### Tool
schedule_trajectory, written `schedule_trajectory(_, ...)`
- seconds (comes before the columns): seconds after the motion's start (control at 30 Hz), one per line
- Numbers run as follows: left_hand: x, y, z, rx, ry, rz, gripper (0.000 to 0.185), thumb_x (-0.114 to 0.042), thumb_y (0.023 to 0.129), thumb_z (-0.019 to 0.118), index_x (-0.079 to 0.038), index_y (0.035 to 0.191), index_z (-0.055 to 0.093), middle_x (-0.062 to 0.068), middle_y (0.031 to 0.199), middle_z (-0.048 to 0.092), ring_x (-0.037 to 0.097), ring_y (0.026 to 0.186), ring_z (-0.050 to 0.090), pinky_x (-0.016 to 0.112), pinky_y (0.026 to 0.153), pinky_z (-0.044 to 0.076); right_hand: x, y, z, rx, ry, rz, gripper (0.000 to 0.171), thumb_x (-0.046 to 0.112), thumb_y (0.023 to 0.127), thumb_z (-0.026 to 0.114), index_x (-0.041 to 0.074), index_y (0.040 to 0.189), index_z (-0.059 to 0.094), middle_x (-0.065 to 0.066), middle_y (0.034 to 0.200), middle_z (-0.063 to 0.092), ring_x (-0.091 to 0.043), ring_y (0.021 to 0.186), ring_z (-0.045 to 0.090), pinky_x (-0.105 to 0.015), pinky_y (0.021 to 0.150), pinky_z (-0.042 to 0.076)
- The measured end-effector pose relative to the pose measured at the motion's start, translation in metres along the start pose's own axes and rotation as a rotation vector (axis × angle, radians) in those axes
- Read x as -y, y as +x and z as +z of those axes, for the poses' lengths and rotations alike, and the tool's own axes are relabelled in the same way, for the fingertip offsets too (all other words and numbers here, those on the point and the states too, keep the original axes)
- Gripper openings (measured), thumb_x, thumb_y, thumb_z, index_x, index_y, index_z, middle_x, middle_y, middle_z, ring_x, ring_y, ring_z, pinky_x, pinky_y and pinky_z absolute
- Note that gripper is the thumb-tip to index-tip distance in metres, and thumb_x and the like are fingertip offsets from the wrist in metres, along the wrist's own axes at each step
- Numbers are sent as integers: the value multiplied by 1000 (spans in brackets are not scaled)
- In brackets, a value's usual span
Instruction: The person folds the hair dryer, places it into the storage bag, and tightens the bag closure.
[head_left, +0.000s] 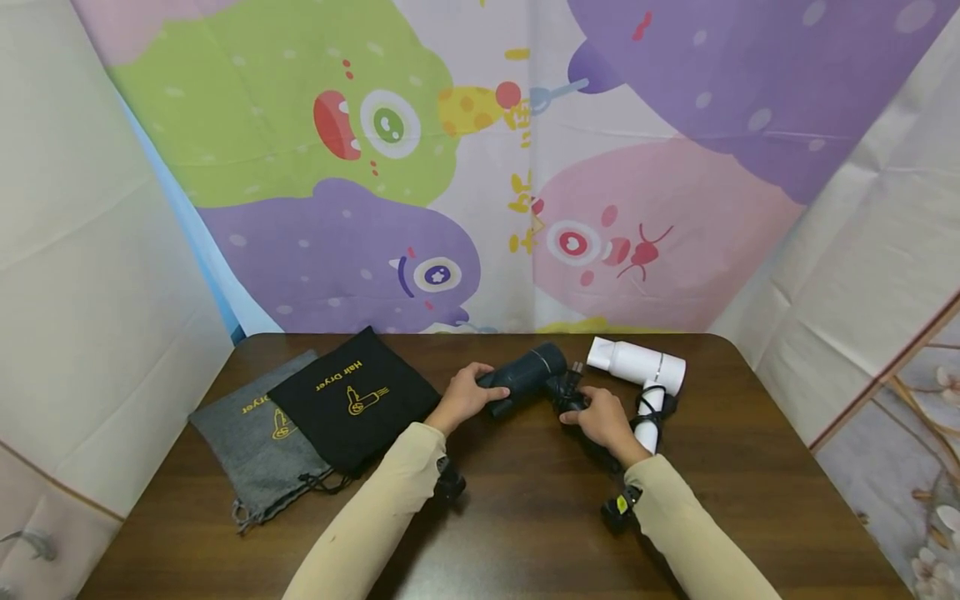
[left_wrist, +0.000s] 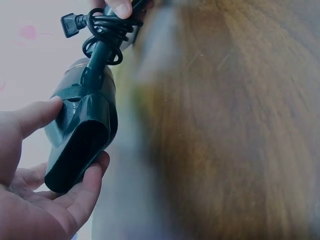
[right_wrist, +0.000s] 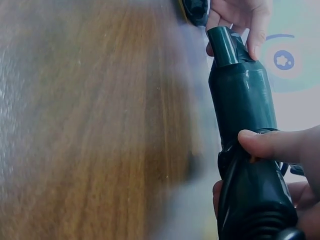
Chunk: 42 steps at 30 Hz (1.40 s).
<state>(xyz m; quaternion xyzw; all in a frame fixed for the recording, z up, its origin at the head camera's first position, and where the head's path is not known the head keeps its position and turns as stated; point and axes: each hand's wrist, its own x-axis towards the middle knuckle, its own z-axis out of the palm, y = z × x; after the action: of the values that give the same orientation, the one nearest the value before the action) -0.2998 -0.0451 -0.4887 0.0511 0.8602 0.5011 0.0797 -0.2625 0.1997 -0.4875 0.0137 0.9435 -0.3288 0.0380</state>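
A dark green-black hair dryer (head_left: 525, 379) is held between both hands at the back middle of the table. My left hand (head_left: 467, 398) grips its nozzle end, thumb on one side and fingers on the other; the nozzle's wide flat mouth (left_wrist: 80, 155) faces the left wrist camera. My right hand (head_left: 603, 417) grips the handle (right_wrist: 255, 195), where the black cord (left_wrist: 107, 32) is wound in loops. The plug (left_wrist: 73, 25) sticks out from the coil. Whether the dryer touches the table is unclear.
Just right of my right hand lies a white hair dryer (head_left: 637, 362), a black cord round its handle. On the left, a black drawstring pouch (head_left: 352, 408) overlaps a grey one (head_left: 255, 450). A printed cloth (head_left: 495, 208) hangs behind the wooden table (head_left: 525, 533).
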Motion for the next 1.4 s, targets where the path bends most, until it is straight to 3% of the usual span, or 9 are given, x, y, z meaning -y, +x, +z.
schedule_trajectory(0.3, -7, -8, -9, -31, -5, 1, 54, -27, 83, 77, -5, 128, 57, 18, 132, 58, 32, 114, 56, 47, 101, 44, 7, -5, -1, -42, 17, -24, 69, 25, 80, 77, -10, 133, 51, -31, 127, 59, -41, 112, 60, -51, 93, 48)
schedule_trajectory(0.67, -4, -21, -20, -64, -115, -24, 55, -25, 81, 78, -5, 128, 58, 17, 131, 59, 31, 113, 56, 45, 98, 46, 23, -13, -1, -96, 55, -75, 57, 23, 75, 81, -4, 122, 62, -19, 104, 70, -30, 94, 64, -47, 83, 50)
schedule_trajectory(1.17, -4, -45, -38, -51, -198, -36, 54, -25, 84, 75, -5, 130, 55, 17, 132, 57, 29, 108, 57, 42, 92, 49, 40, -25, -1, -98, 93, -101, 60, 20, 75, 81, -2, 127, 60, -15, 98, 69, -27, 89, 63, -45, 80, 50)
schedule_trajectory(1.4, -1, -53, -45, -42, -216, -67, 52, -32, 88, 71, -7, 131, 54, 16, 130, 57, 26, 103, 58, 40, 84, 53, 47, -30, 0, -96, 98, -123, 60, 21, 73, 82, 0, 126, 61, -14, 97, 68, -24, 86, 61, -37, 76, 48)
